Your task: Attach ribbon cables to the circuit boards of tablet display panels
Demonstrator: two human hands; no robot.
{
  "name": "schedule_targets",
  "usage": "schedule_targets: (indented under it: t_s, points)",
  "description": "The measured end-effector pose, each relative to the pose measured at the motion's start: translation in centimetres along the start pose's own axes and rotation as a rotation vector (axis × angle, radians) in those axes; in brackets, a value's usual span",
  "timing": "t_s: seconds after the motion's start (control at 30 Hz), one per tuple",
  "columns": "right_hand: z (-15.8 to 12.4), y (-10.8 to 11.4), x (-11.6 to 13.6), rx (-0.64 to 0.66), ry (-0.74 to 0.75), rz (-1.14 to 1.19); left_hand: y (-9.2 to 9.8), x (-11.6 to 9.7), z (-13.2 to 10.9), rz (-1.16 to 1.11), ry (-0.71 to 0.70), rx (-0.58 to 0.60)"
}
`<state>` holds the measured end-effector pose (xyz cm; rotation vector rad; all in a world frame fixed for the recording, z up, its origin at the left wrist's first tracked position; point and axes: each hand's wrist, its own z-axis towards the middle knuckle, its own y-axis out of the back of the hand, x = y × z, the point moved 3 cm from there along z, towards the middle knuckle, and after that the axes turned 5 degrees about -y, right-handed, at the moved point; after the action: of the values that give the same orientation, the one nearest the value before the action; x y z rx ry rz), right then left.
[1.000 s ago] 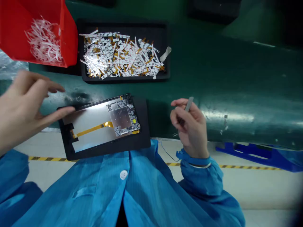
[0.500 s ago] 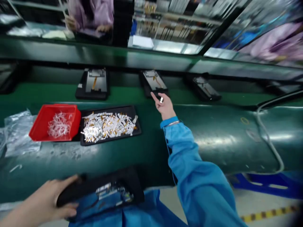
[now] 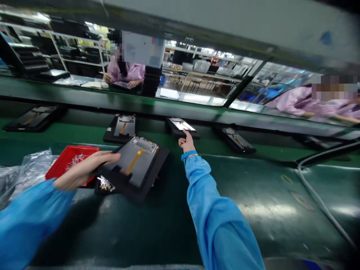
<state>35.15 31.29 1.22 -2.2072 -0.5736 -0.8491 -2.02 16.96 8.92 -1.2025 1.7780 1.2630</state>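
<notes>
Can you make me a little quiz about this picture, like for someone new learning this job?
1. Multiple choice: what is the left hand touching?
A) the clear plastic bag
B) the black carrier with a tablet in it
C) the right hand

2. True or false: the sleeve on the right arm is pink.

3. Fill in the blank: the flat cable lying across the grey back of the tablet is ____.

Key: 1) B; 2) false, the sleeve is blue; 3) orange.
</notes>
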Motion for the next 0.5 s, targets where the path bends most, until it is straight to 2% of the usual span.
schedule_targets:
  t_s: [0.07,0.13,0.23,0.33,0.43,0.5]
  points:
    - [-0.7,0.0,0.8,0.040,0.016,-0.017,-3.4,-2.4,3.9,-0.107,-0.020,0.077]
    - [-1.8,0.4,1.3,0.087,0.047,-0.036,-6.6,-4.1,7.5,-0.189,-0.043,0.081]
    - [-3.8,1.7,1.7,0.166,0.116,-0.067,-10.7,-5.8,10.8,-0.282,-0.057,0.117]
    - [-6.3,3.4,1.9,0.256,0.212,-0.107,-13.0,-7.1,10.9,-0.383,-0.095,0.168]
    - [-9.4,4.6,1.1,0.367,0.331,-0.174,-13.9,-8.5,9.0,-0.518,-0.156,0.243]
    - [-11.9,5.0,-0.6,0.442,0.401,-0.250,-13.9,-9.5,7.3,-0.618,-0.201,0.280]
